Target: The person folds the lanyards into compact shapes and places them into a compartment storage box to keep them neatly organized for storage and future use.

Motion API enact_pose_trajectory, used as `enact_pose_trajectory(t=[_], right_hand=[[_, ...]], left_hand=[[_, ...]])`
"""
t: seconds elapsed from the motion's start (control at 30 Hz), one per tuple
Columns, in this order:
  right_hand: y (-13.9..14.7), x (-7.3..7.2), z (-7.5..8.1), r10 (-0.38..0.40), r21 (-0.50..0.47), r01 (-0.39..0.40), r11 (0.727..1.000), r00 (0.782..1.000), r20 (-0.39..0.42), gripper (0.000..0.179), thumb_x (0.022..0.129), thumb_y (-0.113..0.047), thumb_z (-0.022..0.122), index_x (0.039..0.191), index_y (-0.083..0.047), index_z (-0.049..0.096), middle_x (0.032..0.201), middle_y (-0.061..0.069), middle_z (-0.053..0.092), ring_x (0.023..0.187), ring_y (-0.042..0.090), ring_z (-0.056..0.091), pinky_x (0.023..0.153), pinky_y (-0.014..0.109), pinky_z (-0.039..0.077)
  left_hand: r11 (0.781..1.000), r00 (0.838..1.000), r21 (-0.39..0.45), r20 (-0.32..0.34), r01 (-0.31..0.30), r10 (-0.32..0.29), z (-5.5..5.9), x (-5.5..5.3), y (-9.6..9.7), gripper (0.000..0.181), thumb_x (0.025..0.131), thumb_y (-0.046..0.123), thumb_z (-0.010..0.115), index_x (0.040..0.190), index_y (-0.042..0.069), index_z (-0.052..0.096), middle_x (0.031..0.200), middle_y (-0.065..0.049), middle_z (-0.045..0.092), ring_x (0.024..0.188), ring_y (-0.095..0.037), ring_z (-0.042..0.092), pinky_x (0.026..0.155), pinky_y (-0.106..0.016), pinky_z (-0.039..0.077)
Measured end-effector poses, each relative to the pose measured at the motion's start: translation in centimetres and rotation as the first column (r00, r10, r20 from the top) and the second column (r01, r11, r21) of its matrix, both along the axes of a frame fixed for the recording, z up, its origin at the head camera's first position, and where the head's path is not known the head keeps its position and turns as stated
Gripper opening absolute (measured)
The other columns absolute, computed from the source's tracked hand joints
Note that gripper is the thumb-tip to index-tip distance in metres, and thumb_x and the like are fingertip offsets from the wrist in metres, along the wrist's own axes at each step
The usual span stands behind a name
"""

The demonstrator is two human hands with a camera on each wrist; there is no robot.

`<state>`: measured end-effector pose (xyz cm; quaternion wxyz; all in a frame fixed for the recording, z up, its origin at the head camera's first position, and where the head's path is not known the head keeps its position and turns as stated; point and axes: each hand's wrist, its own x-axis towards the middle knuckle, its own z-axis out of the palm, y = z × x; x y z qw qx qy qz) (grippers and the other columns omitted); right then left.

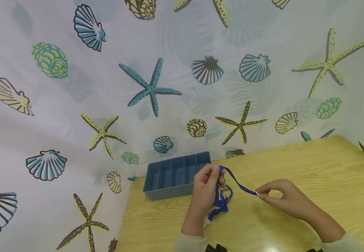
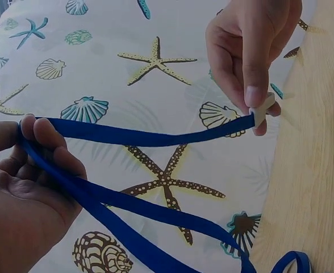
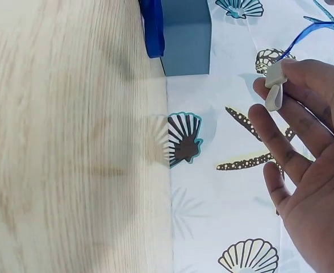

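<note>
A blue lanyard (image 1: 239, 186) stretches between the two hands above the table. The left hand (image 1: 206, 180) pinches the blue strap between thumb and fingers, and more strap hangs below it in loose loops (image 1: 222, 202). In the right wrist view, the right hand (image 3: 312, 125) pinches a white plastic clip (image 3: 275, 85) at the lanyard's end between thumb and index finger, its other fingers spread. The left wrist view shows two lengths of strap (image 2: 155, 219) running down from the left hand (image 2: 33, 187). Another whitish end piece (image 1: 207, 222) lies near the left wrist.
A blue-grey tray (image 1: 169, 194) with several compartments stands at the back left of the wooden table (image 1: 311, 164), partly behind the left hand. A white cloth with printed shells and starfish (image 1: 175, 115) hangs behind and to the left.
</note>
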<state>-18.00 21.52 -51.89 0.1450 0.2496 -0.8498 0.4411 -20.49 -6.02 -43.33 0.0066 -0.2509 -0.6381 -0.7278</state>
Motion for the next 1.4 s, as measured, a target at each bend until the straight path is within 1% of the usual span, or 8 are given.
enact_pose_trajectory(t=[0.2,0.33,0.43,0.7,0.87,1.03,1.23,1.4], right_hand=[[-0.2,-0.1,-0.2,0.031,0.03,-0.031,0.999,1.0,-0.007,0.018,0.095,-0.009,0.08,0.104,-0.025,0.082,0.096,-0.017,0.078,0.088,-0.001,0.07,0.076,0.028,0.06],[-0.3,-0.3,-0.3,0.05,0.054,-0.049,0.997,0.999,-0.021,0.019,0.095,-0.01,0.079,0.104,-0.026,0.082,0.097,-0.017,0.079,0.091,-0.001,0.071,0.078,0.031,0.061],[-0.5,-0.3,-0.5,0.066,0.05,-0.065,0.997,0.998,-0.022,0.019,0.096,-0.01,0.079,0.104,-0.027,0.081,0.097,-0.016,0.079,0.091,-0.001,0.071,0.077,0.029,0.061],[-0.8,-0.2,-0.9,0.105,0.023,-0.106,0.994,0.994,0.02,0.014,0.097,-0.01,0.077,0.106,-0.02,0.082,0.102,-0.01,0.081,0.094,0.001,0.072,0.08,0.027,0.062],[-1.0,-0.1,-0.8,0.121,0.005,-0.121,0.993,0.993,0.0,0.017,0.097,-0.006,0.076,0.107,-0.019,0.08,0.104,-0.006,0.081,0.094,0.001,0.072,0.08,0.025,0.061],[-1.7,0.3,0.6,0.085,-0.045,-0.087,0.995,0.995,-0.058,0.028,0.096,-0.001,0.076,0.109,-0.025,0.077,0.104,-0.012,0.078,0.092,0.002,0.071,0.079,0.024,0.06],[-3.0,0.8,3.9,0.033,-0.144,-0.052,0.988,0.991,-0.131,0.039,0.094,0.007,0.074,0.114,-0.026,0.077,0.106,-0.012,0.077,0.096,0.004,0.071,0.085,0.019,0.057],[-4.1,1.2,6.4,0.008,-0.205,-0.071,0.976,0.956,-0.293,0.043,0.085,0.015,0.079,0.113,-0.018,0.079,0.101,-0.009,0.077,0.088,0.005,0.068,0.082,0.017,0.054]], left_hand=[[0.999,0.999,0.005,0.026,0.034,-0.034,0.4,0.8,0.9,0.04,0.115,0.022,0.05,0.108,-0.016,0.06,0.084,-0.028,0.057,0.072,-0.008,0.06,0.074,-0.021,0.057],[0.998,0.998,0.0,-0.009,0.06,-0.06,0.6,1.1,1.2,0.037,0.115,0.019,0.049,0.107,-0.015,0.059,0.09,-0.041,0.054,0.074,-0.006,0.061,0.075,-0.019,0.057],[0.998,0.998,-0.015,-0.031,0.063,-0.063,0.7,1.3,1.3,0.036,0.115,0.017,0.048,0.107,-0.016,0.058,0.092,-0.044,0.055,0.075,-0.005,0.061,0.076,-0.019,0.056],[0.996,0.996,-0.074,-0.062,0.056,-0.06,0.5,1.6,1.5,0.033,0.113,0.02,0.054,0.108,-0.01,0.068,0.092,-0.039,0.062,0.078,-0.003,0.063,0.078,-0.019,0.058],[0.995,0.992,-0.079,-0.108,0.061,-0.069,0.3,1.6,1.5,0.031,0.113,0.019,0.055,0.108,-0.008,0.069,0.09,-0.036,0.063,0.078,-0.004,0.064,0.076,-0.022,0.059],[0.995,0.993,-0.081,-0.093,0.065,-0.073,0.3,1.7,1.6,0.031,0.113,0.019,0.055,0.107,-0.007,0.07,0.089,-0.036,0.064,0.078,-0.005,0.064,0.076,-0.023,0.061],[0.992,0.993,-0.108,-0.085,0.068,-0.077,0.1,1.8,1.7,0.03,0.113,0.02,0.053,0.109,-0.005,0.07,0.087,-0.034,0.062,0.075,-0.004,0.062,0.072,-0.02,0.057],[0.991,0.987,-0.098,-0.126,0.092,-0.104,-0.2,1.7,1.9,0.032,0.114,0.018,0.052,0.106,-0.009,0.067,0.083,-0.034,0.06,0.072,-0.002,0.058,0.065,-0.017,0.052]])
